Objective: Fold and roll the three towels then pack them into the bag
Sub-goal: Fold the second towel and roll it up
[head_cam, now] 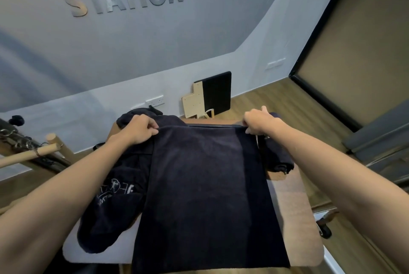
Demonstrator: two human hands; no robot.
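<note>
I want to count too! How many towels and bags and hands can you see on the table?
Dark navy towels: 3, namely the flat spread towel, the rolled towel on the right and the crumpled towel at the far left.
Dark fabric bag with white print: 1.
Bare hands: 2, the left hand and right hand, each pinching a far corner of the flat towel.
Total: 6.

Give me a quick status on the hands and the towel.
Left hand and right hand pinching far corners of flat dark towel. Rolled towel lies right, printed dark cloth left. Nothing blocking.
</note>
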